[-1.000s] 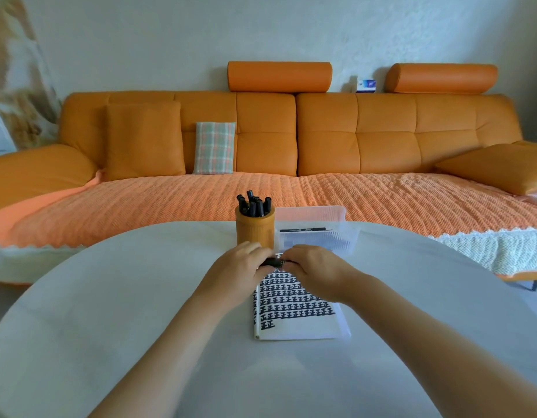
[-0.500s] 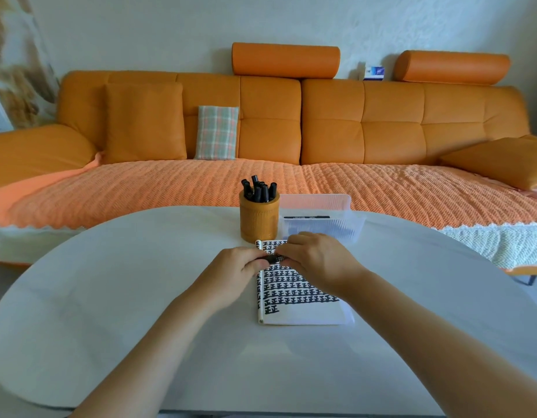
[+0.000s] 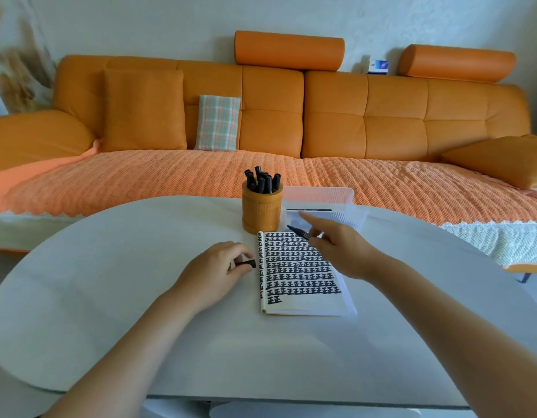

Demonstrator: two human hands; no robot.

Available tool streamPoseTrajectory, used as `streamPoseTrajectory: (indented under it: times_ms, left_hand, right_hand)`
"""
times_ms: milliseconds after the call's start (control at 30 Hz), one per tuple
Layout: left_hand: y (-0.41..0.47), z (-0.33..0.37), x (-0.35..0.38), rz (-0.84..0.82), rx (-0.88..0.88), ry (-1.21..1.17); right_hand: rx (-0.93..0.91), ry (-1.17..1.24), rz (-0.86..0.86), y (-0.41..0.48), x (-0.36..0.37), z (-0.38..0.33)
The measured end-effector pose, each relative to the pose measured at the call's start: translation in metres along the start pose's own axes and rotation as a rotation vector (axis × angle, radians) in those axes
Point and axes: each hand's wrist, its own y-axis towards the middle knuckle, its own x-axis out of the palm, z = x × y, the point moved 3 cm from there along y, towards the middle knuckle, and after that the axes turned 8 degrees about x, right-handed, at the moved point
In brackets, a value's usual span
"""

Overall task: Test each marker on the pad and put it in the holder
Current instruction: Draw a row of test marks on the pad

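Marker [image 3: 298,232], tip bare, pinched in right hand [image 3: 342,251] above far edge of pad [image 3: 300,300], close to holder [image 3: 262,212]; left hand [image 3: 216,270] pinches cap [image 3: 247,263] just left of pad, low over bench [image 3: 140,267]; risk: tip strays off paper, marks bench or holder.

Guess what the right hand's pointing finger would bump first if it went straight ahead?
Probably the clear tray: the stretched finger of the right hand aims at its near wall. The marker it grips points further left, toward the holder, so that tip might touch first. Depth is hard to judge.
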Motion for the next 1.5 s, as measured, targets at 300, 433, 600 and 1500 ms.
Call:
streamPoseTrajectory:
  times_ms: [300, 433, 600, 1500]
  left_hand:
    - [-0.015, -0.002, 0.015, 0.010, 0.130, 0.142]
    - [-0.023, 0.005, 0.011, 0.041, 0.175, 0.097]
    - [-0.038, 0.031, 0.005, 0.001, 0.291, 0.003]
    - [-0.056, 0.043, 0.016, -0.261, 0.274, -0.030]
  right_hand:
    - [0.132, 0.678, -0.016, -0.028, 0.014, -0.011]
    - [0.063, 0.625, 0.022, -0.042, 0.018, -0.015]
    - [0.142, 0.731, -0.027, -0.055, 0.036, -0.014]
    - [0.087, 0.462, -0.005, -0.058, 0.065, -0.007]
